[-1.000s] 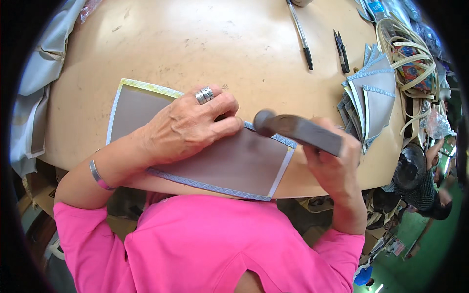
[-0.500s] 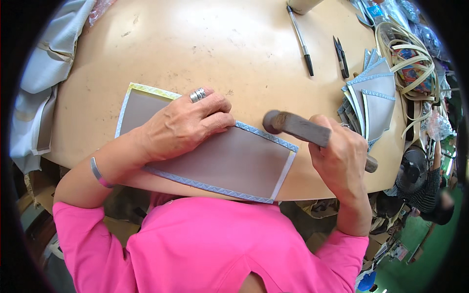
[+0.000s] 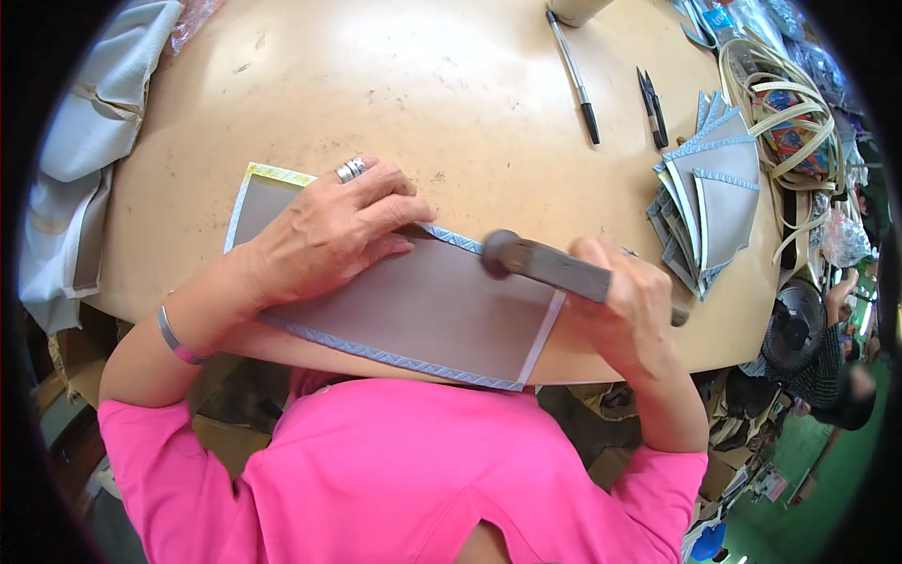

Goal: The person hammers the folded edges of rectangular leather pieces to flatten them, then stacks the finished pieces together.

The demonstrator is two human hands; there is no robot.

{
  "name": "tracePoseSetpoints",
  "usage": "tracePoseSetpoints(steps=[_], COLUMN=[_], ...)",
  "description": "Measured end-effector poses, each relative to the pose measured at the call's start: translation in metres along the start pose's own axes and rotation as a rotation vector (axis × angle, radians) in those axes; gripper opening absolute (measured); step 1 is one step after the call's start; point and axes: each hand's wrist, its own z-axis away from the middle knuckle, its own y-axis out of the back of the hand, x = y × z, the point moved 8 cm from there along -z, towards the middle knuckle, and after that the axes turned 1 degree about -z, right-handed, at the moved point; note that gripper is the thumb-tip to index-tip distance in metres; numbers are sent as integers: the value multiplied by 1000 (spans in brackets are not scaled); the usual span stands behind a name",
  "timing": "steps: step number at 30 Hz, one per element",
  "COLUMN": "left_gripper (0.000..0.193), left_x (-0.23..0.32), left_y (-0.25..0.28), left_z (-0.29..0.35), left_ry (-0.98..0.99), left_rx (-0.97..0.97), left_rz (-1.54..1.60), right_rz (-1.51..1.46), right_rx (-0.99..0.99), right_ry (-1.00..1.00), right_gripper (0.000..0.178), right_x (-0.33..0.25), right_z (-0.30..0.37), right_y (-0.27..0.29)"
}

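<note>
A grey panel [image 3: 423, 301] with blue patterned folded edges lies aslant on the table, close to my body. Its far-left edge shows a strip of yellowish-white lining. My left hand [image 3: 343, 216], with a silver ring, pinches the panel's far edge, fingers bent over the fold and thumb close by. In my right hand [image 3: 634, 305] is a hammer [image 3: 554, 267], fingers wrapped round its handle. The rounded hammer head is at the panel's blue far edge, right of my left fingers; whether it touches I cannot tell.
A fanned stack of similar grey pieces [image 3: 723, 202] lies to the right. Beyond it are black snips [image 3: 652, 108], a pen [image 3: 575, 80] and looped cream cords [image 3: 794, 113]. Pale folded material [image 3: 99, 113] hangs over the left edge. A person [image 3: 836, 376] is at far right.
The hammer and my right hand have moved left and slightly down toward the panel's edge. My left hand has slid a little left along that edge, its thumb now showing.
</note>
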Motion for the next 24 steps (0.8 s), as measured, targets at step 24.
tracePoseSetpoints(steps=[24], left_gripper=[17], left_x=[23], left_y=[-23], left_z=[-15], left_ry=[-156], left_rx=[8], left_rz=[21], right_rz=[-18], right_rx=[148], right_ry=[-29], right_gripper=[13], right_x=[3], right_z=[7], right_y=[21])
